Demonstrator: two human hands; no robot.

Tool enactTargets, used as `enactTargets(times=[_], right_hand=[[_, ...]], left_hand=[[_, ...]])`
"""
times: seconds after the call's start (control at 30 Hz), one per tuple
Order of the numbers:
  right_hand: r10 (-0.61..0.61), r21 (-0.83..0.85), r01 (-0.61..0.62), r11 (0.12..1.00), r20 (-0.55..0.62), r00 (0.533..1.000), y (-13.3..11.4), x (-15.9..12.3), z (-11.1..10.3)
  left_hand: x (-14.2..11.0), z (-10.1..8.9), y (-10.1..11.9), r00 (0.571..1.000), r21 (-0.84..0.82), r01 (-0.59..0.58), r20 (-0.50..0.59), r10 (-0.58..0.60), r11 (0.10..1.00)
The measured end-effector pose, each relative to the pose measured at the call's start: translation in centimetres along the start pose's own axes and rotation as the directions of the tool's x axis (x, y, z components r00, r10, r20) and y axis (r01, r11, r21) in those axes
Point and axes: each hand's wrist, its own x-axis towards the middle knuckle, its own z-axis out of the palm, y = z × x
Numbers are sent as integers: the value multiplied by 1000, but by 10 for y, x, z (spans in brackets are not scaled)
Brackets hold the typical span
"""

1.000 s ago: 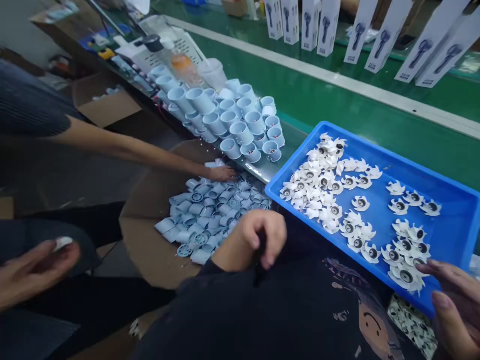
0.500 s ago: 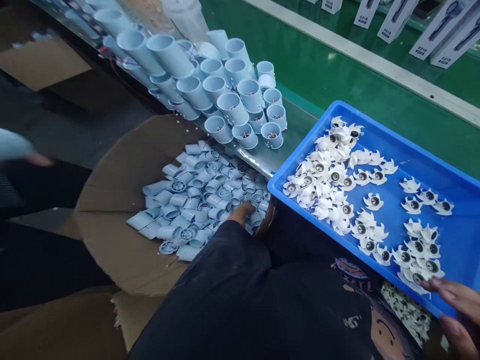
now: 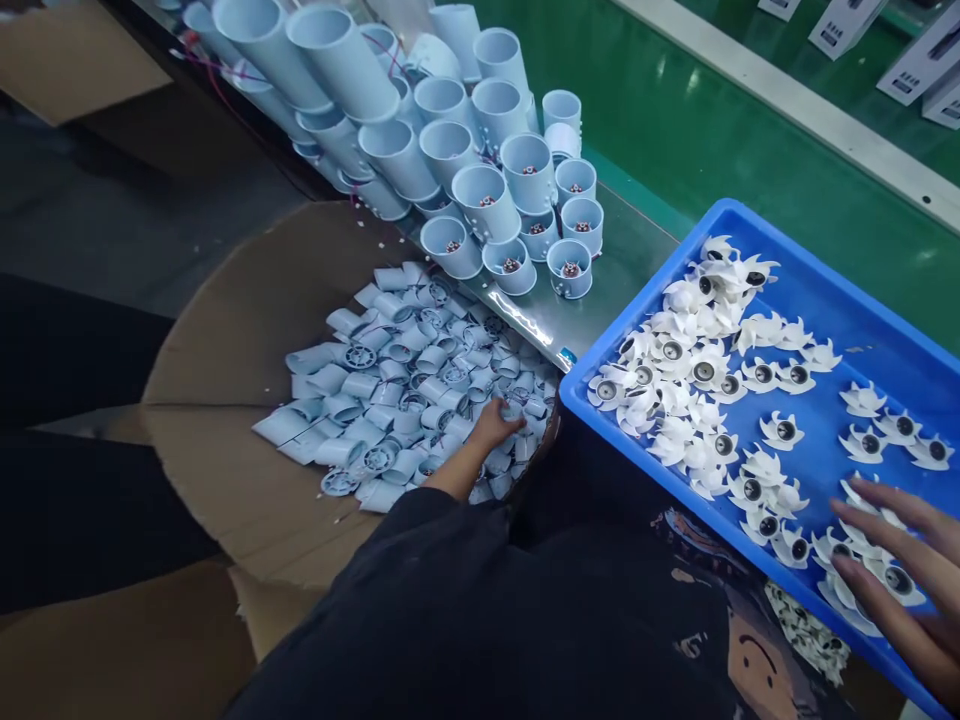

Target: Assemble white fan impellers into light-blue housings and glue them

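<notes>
My left hand reaches down into a brown cardboard box full of small pale blue plastic housings. Its fingers curl around one housing at the near right edge of the pile. My right hand lies over the near right corner of a blue tray. The fingers are stretched out and apart, their tips resting on white fan blades with dark hubs. The blades lie scattered across the tray, thickest at its left end. My dark sleeve and shirt fill the bottom middle.
Taller pale blue tubes with motors inside stand packed together on a metal table edge behind the box. A green conveyor belt runs beyond the tray, with white product boxes at the top right. Dark floor and cardboard lie to the left.
My left hand dropped from a raised fist into the box of housings. My right hand moved onto the fan blades with its fingers spread. The other person's arm and hand have left the view.
</notes>
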Motion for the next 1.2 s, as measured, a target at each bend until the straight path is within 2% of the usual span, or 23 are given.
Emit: enactTargets(times=[0.03, 0.1, 0.2, 0.23, 0.27, 0.3, 0.33, 0.37, 0.4, 0.43, 0.47, 0.57, 0.67, 0.73, 0.77, 0.87, 0.9, 0.93, 0.97, 1.03, 1.07, 1.1, 1.2], right_hand=[[-62, -28, 62, 998, 16, 998, -4, 15, 3], [-17, -122, 35, 992, 144, 989, -8, 39, 13], [7, -210, 38, 977, 212, 977, -10, 57, 30], [8, -217, 38, 975, 208, 978, -10, 61, 35], [13, -216, 31, 976, 203, 979, -9, 64, 37], [26, -209, 17, 978, 203, 979, -8, 67, 38], [50, -200, -7, 980, 212, 976, -8, 70, 38], [84, -192, -40, 981, 224, 971, -7, 74, 37], [129, -190, -85, 978, 236, 963, -7, 79, 35], [177, -196, -131, 972, 245, 953, -7, 84, 32], [226, -209, -175, 962, 253, 941, -7, 89, 30], [330, -264, -257, 930, 286, 900, -8, 103, 28], [352, -272, -274, 923, 302, 886, -8, 108, 25], [365, -273, -292, 917, 272, 890, -9, 105, 20], [377, -269, -313, 911, 234, 896, -9, 101, 15], [352, -106, -348, 931, 20, 936, -17, 83, -3], [311, 3, -312, 950, -64, 948, -23, 75, -9], [264, 110, -250, 962, -143, 954, -29, 68, -14], [221, 193, -181, 964, -213, 952, -36, 61, -17], [185, 255, -100, 962, -340, 922, -50, 51, -17], [193, 238, -100, 966, -408, 893, -55, 47, -14], [200, 195, -118, 974, -483, 852, -58, 44, -10], [156, 24, -187, 982, -662, 733, -60, 32, 4]], left_hand=[[-5, -9, 3, 995, -37, -41, -95, 37, 998], [-14, -29, 10, 953, -88, -149, -280, 119, 985], [-32, -66, 27, 842, -97, -332, -478, 249, 938], [-40, -78, 35, 770, -74, -431, -550, 324, 899], [-49, -90, 45, 659, -30, -552, -628, 414, 834], [-59, -101, 57, 509, 38, -672, -701, 499, 740], [-69, -111, 70, 340, 121, -769, -754, 561, 628], [-80, -120, 84, 185, 202, -829, -780, 598, 521], [-91, -127, 99, 76, 264, -857, -784, 616, 442], [-101, -133, 113, 23, 297, -868, -776, 630, 397], [-110, -138, 127, 3, 308, -877, -764, 646, 368], [-130, -147, 158, -9, 278, -915, -737, 676, 291], [-140, -148, 173, 20, 223, -938, -730, 683, 266], [-144, -145, 179, 70, 161, -950, -727, 683, 268], [-147, -143, 181, 109, 96, -962, -721, 684, 255], [-158, -132, 194, 240, -243, -964, -610, 755, 111], [-164, -127, 199, 259, -374, -926, -526, 810, 52], [-170, -122, 206, 254, -504, -864, -425, 869, 6], [-176, -116, 213, 232, -620, -784, -315, 920, -15], [-189, -103, 225, 175, -796, -605, -113, 978, 16], [-194, -97, 231, 164, -857, -513, -38, 986, 52], [-198, -90, 236, 179, -902, -423, 12, 984, 88], [-207, -73, 245, 297, -974, -151, 116, 948, 166]])
